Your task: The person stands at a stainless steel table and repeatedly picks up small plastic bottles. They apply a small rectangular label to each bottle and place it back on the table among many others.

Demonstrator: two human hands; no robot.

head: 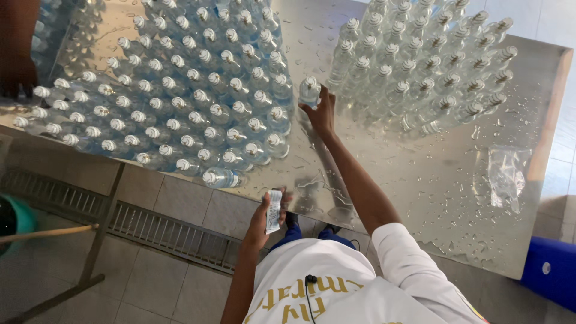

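My right hand reaches forward over the wet steel table and grips a clear plastic bottle with a white cap, standing between two big groups of bottles. My left hand is held low near the table's front edge, closed on a small stack of white labels. A large block of capped bottles fills the left of the table. A smaller block of bottles stands at the far right.
A crumpled clear plastic bag lies on the table at the right. Below the table run a floor drain grate and tiled floor. A blue container sits low right, a green bucket with a wooden stick at the left.
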